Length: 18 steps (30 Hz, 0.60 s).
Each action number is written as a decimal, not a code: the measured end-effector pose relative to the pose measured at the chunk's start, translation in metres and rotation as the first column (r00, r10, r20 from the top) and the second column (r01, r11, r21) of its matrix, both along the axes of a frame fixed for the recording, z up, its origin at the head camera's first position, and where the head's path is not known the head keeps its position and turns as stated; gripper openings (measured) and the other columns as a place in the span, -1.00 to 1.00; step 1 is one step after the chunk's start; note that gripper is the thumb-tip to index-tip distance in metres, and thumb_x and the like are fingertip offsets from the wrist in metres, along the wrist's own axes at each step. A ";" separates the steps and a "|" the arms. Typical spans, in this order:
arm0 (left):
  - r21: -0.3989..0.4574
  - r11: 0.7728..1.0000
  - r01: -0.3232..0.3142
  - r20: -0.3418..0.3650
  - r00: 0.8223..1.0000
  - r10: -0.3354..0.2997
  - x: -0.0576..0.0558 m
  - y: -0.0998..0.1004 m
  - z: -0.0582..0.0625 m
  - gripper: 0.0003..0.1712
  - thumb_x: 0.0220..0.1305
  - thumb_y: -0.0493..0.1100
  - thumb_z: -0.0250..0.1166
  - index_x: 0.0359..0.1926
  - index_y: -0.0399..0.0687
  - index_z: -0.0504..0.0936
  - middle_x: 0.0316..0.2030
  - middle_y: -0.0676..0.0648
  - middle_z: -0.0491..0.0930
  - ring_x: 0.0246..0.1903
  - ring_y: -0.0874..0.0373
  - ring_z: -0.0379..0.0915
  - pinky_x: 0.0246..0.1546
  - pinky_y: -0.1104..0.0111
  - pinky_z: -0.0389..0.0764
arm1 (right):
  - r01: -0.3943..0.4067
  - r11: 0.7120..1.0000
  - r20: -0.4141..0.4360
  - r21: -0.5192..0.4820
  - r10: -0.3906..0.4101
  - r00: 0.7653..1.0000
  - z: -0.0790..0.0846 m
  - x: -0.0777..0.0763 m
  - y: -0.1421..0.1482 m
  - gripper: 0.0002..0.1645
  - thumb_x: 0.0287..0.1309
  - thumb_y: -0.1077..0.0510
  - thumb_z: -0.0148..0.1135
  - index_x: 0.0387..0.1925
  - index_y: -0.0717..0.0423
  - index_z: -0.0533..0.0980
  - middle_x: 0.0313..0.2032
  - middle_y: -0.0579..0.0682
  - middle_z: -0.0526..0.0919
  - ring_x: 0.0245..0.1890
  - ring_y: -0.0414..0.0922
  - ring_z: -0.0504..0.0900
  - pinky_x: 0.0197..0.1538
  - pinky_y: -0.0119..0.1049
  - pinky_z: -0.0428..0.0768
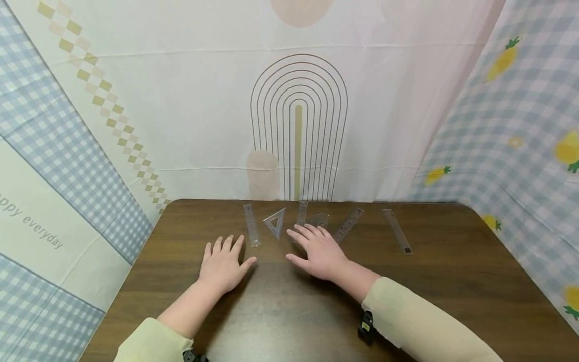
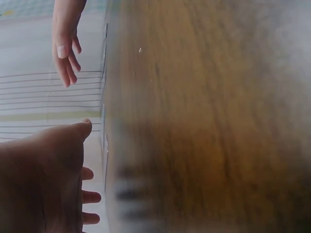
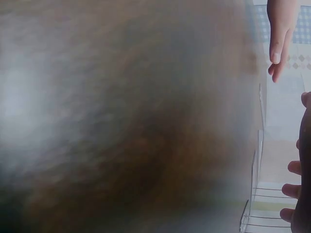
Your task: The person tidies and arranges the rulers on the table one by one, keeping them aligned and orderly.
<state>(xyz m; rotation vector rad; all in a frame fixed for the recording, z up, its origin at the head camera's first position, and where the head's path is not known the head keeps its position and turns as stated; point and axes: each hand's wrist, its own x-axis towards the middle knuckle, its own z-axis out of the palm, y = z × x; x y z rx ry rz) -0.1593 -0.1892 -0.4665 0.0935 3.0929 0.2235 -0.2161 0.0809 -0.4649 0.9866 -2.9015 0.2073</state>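
My left hand (image 1: 222, 266) is held over the brown table with straight, spread fingers and holds nothing. Just past its fingertips lies a clear ruler (image 1: 252, 224), and right of that a clear set square (image 1: 274, 223). My right hand (image 1: 319, 251), also spread and holding nothing, overlaps the near parts of another clear ruler (image 1: 301, 213) and a clear protractor (image 1: 321, 219). To its right a clear ruler (image 1: 350, 223) lies slanted. Farther right is one more ruler (image 1: 398, 231). In the left wrist view, finger shadows fall on the tabletop (image 2: 209, 121) beside the left hand (image 2: 43, 170).
A white patterned cloth (image 1: 203, 110) hangs behind the table's back edge. Blue checked cloth (image 1: 524, 146) hangs along the right side, and a similar checked cloth (image 1: 59, 115) along the left. A dark wrist device (image 1: 365, 326) sits at the right cuff.
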 end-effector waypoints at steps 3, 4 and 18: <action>-0.008 1.000 -0.010 0.016 1.000 0.010 -0.003 0.000 -0.001 -0.10 0.41 0.41 -0.04 0.53 -0.04 0.17 0.44 -0.29 0.18 0.43 -0.36 -0.04 0.38 -0.26 -0.10 | -0.008 1.000 0.011 -0.011 0.008 1.000 0.001 -0.003 -0.004 -0.13 0.32 -0.51 -0.16 0.52 -0.23 0.18 0.48 -0.06 0.21 0.47 0.04 0.17 0.43 0.14 0.14; -0.011 1.000 -0.011 0.020 1.000 0.011 -0.004 0.000 -0.001 -0.10 0.40 0.41 -0.05 0.53 -0.05 0.18 0.44 -0.29 0.18 0.43 -0.36 -0.04 0.38 -0.26 -0.09 | -0.011 1.000 0.019 -0.014 0.011 1.000 0.001 -0.005 -0.005 -0.13 0.32 -0.51 -0.15 0.52 -0.23 0.18 0.48 -0.05 0.21 0.46 0.05 0.17 0.42 0.15 0.13; -0.031 0.999 -0.042 0.070 0.997 0.044 -0.021 -0.005 -0.008 -0.08 0.39 0.43 -0.06 0.51 -0.08 0.21 0.44 -0.31 0.16 0.44 -0.37 -0.07 0.38 -0.26 -0.10 | -0.003 1.000 0.039 0.002 0.003 0.999 -0.002 -0.028 -0.028 -0.14 0.35 -0.49 -0.18 0.51 -0.20 0.19 0.46 -0.04 0.25 0.45 0.04 0.19 0.43 0.12 0.14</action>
